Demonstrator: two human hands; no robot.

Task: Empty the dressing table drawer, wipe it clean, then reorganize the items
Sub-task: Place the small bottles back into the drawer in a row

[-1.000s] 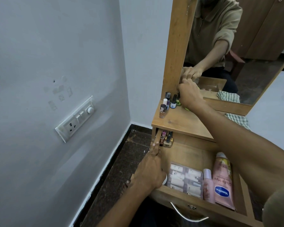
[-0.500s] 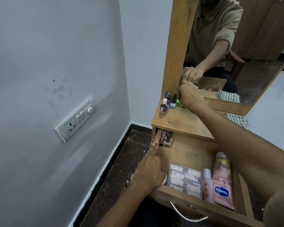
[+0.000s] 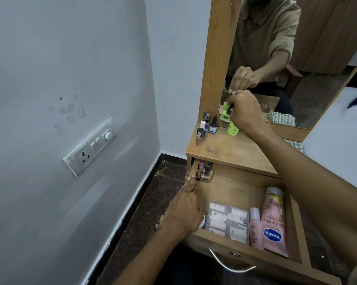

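Now the right hand (image 3: 244,114) grasps a green bottle (image 3: 232,129) standing on the tabletop (image 3: 231,150) at the mirror, right of small nail polish bottles (image 3: 206,126). The left hand (image 3: 186,212) rests, fingers straight, on the left wall of the open drawer (image 3: 297,219), where a pink Vaseline tube (image 3: 273,221) lies.

light: soft, even | shadows: faint | focus: sharp | edges: wide-angle bowing
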